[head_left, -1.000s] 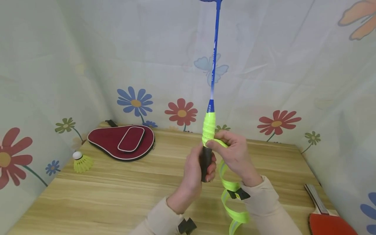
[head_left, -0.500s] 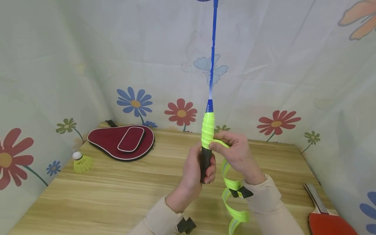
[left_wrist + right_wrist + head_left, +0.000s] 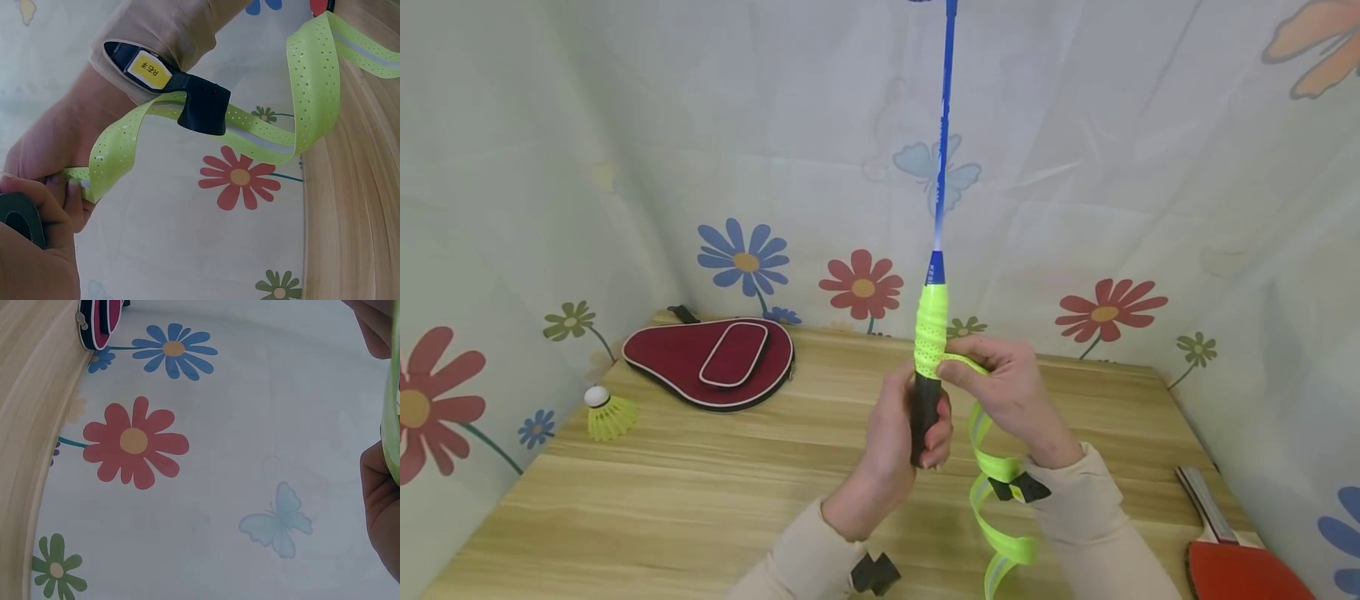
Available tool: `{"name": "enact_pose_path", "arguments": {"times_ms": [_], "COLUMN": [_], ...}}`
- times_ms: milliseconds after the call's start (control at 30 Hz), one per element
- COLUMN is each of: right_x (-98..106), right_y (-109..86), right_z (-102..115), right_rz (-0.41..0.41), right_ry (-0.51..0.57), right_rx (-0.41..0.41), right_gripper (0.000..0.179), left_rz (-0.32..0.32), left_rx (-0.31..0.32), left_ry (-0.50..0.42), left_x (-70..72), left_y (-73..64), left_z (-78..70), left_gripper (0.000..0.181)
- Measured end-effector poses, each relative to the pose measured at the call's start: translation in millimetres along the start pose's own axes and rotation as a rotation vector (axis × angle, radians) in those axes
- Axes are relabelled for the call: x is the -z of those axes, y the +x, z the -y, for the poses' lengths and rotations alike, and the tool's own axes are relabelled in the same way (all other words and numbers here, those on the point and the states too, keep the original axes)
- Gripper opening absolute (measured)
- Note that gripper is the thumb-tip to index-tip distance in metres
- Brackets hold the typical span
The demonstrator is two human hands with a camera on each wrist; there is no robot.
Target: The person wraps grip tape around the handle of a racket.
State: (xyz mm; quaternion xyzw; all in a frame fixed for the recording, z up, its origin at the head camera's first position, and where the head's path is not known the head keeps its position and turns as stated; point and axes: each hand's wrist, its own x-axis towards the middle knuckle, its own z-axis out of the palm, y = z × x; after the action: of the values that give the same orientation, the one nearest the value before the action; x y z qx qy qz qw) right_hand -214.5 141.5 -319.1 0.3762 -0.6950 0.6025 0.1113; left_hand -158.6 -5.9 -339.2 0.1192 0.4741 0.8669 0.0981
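Note:
A blue badminton racket (image 3: 942, 158) is held upright; its head runs out of the top of the head view. Neon yellow perforated grip tape (image 3: 932, 325) covers the upper handle, while the lower handle (image 3: 924, 417) is bare black. My left hand (image 3: 891, 437) grips that black part, fingers curled round it. Beside the lowest wrap, my right hand (image 3: 1003, 387) pinches the loose tape between thumb and fingers. From there the tape (image 3: 312, 87) hangs in loose coils past the right wrist, a grey strip along its inner side.
A dark red paddle case (image 3: 662, 354) lies at the table's back left, with a yellow shuttlecock (image 3: 612, 417) near it. At the right edge rests a red table tennis paddle (image 3: 1243, 571). Flower-printed curtain (image 3: 820, 167) surrounds the wooden table (image 3: 700, 500).
The lowest edge of the wrapped tape sits slightly lower on the handle than a second ago. My right hand has shifted slightly right with the tape; the racket has tilted slightly left.

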Motion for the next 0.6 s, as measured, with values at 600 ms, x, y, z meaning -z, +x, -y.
{"name": "enact_pose_path", "arguments": {"times_ms": [600], "right_x": [2.7], "right_y": [-0.4], "right_z": [2.4], "right_rz": [0.04], "right_ry": [-0.011], "right_rx": [-0.019], "right_gripper": [0.012], "left_rz": [0.037], "left_rx": [0.01], "left_ry": [-0.03], "left_x": [0.6], "left_y": [-1.0], "left_z": [-0.3], "left_gripper": [0.059]}}
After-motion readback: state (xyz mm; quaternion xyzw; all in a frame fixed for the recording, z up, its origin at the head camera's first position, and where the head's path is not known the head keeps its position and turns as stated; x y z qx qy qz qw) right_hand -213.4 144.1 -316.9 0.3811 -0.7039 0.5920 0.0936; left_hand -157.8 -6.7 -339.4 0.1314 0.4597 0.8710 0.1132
